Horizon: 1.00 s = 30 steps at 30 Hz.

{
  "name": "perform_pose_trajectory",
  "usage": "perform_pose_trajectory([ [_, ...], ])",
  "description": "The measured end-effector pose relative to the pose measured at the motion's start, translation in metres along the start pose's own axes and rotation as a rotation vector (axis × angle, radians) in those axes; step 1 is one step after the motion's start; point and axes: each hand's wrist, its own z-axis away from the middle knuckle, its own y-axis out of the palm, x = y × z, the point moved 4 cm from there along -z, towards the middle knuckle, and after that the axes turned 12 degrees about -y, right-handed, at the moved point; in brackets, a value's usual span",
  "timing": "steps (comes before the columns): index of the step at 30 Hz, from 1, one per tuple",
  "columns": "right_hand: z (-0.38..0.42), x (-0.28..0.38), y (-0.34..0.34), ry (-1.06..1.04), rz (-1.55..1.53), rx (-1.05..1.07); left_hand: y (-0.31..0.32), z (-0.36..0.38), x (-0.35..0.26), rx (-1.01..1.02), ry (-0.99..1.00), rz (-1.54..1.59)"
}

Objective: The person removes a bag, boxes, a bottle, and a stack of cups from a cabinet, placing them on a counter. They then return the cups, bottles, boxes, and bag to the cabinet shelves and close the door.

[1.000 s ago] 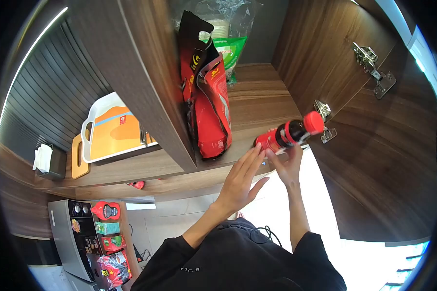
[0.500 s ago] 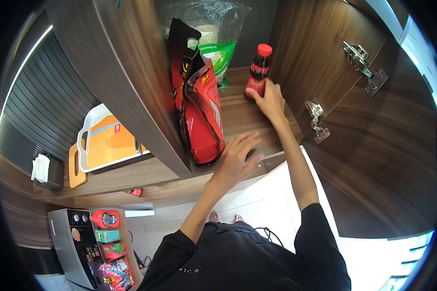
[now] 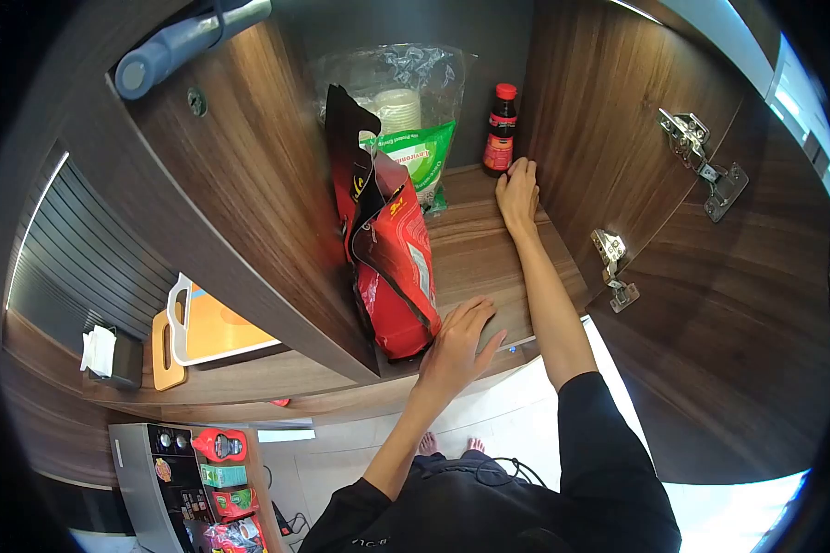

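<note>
A small dark sauce bottle (image 3: 501, 134) with a red cap and red label stands upright in the cupboard's back right corner. My right hand (image 3: 518, 198) is just in front of its base, fingers loosely bent beside the right wall and thumb apart, not wrapped round the bottle. At the shelf's front edge, my left hand (image 3: 456, 348) is open with fingers spread, holding nothing, right by the lower end of a large red and black bag (image 3: 397, 276). That bag leans along the left wall, its top folded open.
Behind the red bag are a green packet (image 3: 424, 157) and a clear plastic bag with stacked pale cups (image 3: 397, 111). The cupboard door (image 3: 710, 350) hangs open at right on metal hinges (image 3: 687, 138). A white tray (image 3: 221, 323) and tissue box (image 3: 111, 358) sit lower left.
The bottle has moved deeper into the back right corner and stands straighter. My right hand has loosened from round it and is lower at its base. The view has shifted.
</note>
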Motion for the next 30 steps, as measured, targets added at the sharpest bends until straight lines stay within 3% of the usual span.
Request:
perform_pose_trajectory([
  [2, 0.002, -0.005, 0.004, -0.002, 0.045, 0.017, 0.001, -0.001, 0.000, -0.015, 0.001, -0.014],
  [6, 0.004, -0.028, 0.018, -0.119, -0.165, 0.186, 0.003, 0.001, -0.001, -0.037, 0.002, -0.038],
  [11, 0.015, 0.008, 0.001, -0.270, -0.126, 0.376, 0.004, 0.008, -0.004, -0.077, 0.024, -0.095],
  [14, 0.010, 0.002, 0.008, -0.131, 0.020, 0.437, 0.002, 0.010, -0.004, -0.061, 0.004, -0.056],
  [17, 0.011, -0.002, 0.022, -0.130, 0.118, 0.346, -0.001, 0.011, -0.003, -0.057, -0.012, -0.044],
  [20, 0.009, -0.007, 0.022, -0.052, 0.123, 0.456, 0.004, 0.021, -0.006, -0.134, 0.053, -0.176],
  [21, 0.008, -0.014, 0.024, -0.081, 0.175, 0.473, 0.003, 0.027, -0.005, -0.174, 0.075, -0.253],
  [25, 0.013, -0.042, 0.035, -0.300, -0.175, 0.493, 0.012, 0.058, -0.006, -0.249, 0.053, -0.410],
  [27, 0.036, -0.023, 0.024, -0.497, 0.171, 0.576, 0.019, 0.077, 0.010, -0.271, 0.129, -0.581],
  [30, 0.092, 0.029, -0.033, -0.687, 0.067, 0.642, 0.008, 0.116, 0.022, -0.304, 0.185, -0.409],
])
